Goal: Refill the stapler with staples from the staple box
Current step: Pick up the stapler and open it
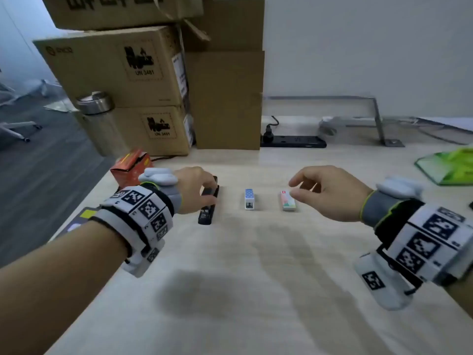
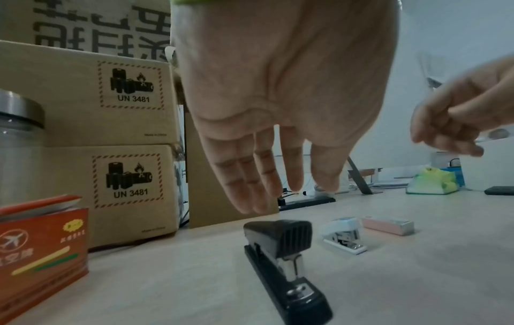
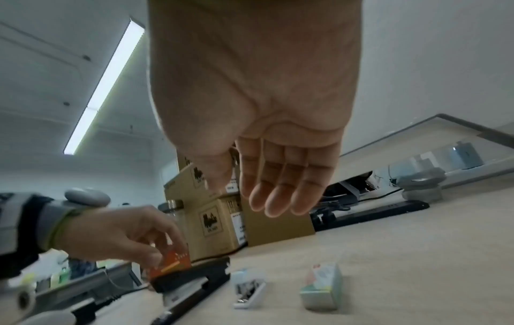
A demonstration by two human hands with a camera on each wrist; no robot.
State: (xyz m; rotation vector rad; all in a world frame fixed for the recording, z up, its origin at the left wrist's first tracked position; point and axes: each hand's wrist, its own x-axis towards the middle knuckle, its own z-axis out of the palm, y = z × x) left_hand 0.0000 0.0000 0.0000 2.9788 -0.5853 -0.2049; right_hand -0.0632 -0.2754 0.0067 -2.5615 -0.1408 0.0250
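A black stapler [image 1: 208,201] [image 2: 281,248] [image 3: 192,283] lies shut on the light wooden table [image 1: 256,265], left of centre. My left hand [image 1: 213,190] [image 2: 286,198] hovers just over its far half with the fingers spread downward; no clear grip shows. To its right stands a small white and blue stapler [image 1: 249,199] [image 2: 343,234] [image 3: 248,288]. Further right lies the pastel staple box [image 1: 288,200] [image 2: 389,225] [image 3: 322,288], closed. Above that box hangs my right hand [image 1: 292,188] [image 3: 244,198], fingers loosely bent, holding nothing and not touching it.
An orange carton [image 1: 131,166] and a steel-capped bottle [image 1: 98,116] stand behind my left wrist, near the table's left edge. Stacked cardboard boxes [image 1: 128,85] block the back left. A black power strip [image 1: 294,142] lies at the back, a green packet [image 1: 453,165] at far right.
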